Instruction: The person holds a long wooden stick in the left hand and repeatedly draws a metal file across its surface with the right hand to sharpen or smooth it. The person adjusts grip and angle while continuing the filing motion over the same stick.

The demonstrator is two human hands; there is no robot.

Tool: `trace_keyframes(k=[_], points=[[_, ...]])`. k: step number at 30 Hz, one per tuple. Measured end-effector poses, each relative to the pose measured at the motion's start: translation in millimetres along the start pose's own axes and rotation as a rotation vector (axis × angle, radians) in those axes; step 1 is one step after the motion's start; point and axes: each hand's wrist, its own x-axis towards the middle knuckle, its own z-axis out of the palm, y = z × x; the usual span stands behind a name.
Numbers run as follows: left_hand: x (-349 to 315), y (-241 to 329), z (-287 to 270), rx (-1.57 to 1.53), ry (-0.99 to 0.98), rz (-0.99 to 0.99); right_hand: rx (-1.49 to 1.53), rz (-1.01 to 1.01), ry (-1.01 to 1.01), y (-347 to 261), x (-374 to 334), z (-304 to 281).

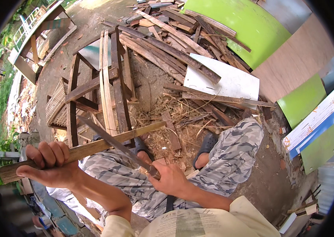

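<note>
My left hand (52, 166) is wrapped round the near left end of a long wooden strip (92, 149), which slants up to the right across my lap. In my right hand (171, 179) is the handle of a machete (131, 154). Its long, dark blade points up and to the left, passing over the strip near the strip's middle. I cannot tell whether the blade touches the wood.
Ahead on the left stands a dark wooden frame (72, 102) with pale slats (104, 79) across it. A pile of planks (167, 43), a white board (222, 81) and green panels (242, 23) lie ahead and right. Wood shavings (155, 114) litter the ground between my feet.
</note>
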Motion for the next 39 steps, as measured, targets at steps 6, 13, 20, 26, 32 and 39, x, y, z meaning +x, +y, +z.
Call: trace_keyframes(k=[6, 13, 20, 26, 32, 39], points=[[-1.6, 5.1, 0.0, -0.057, -0.079, -0.039, 0.015, 0.153, -0.046, 52.8, 13.2, 8.7], [-0.4, 4.9, -1.0, -0.012, -0.033, -0.014, -0.019, 0.067, -0.003, 24.8, 5.5, 4.5], [1.3, 7.5, -3.0, -0.033, -0.058, -0.035, -0.082, 0.396, -0.004, 138.9, 40.0, 27.9], [5.9, 7.3, -13.0, -0.038, -0.061, -0.037, -0.116, 0.388, 0.009, 156.4, 45.9, 35.9], [13.5, -4.9, -24.3, -0.063, -0.058, -0.041, -0.021, 0.447, -0.002, 198.7, 83.2, 50.8], [18.4, -14.6, -39.3, -0.056, -0.044, -0.021, -0.120, 0.786, -0.106, 308.9, 103.5, 43.1]])
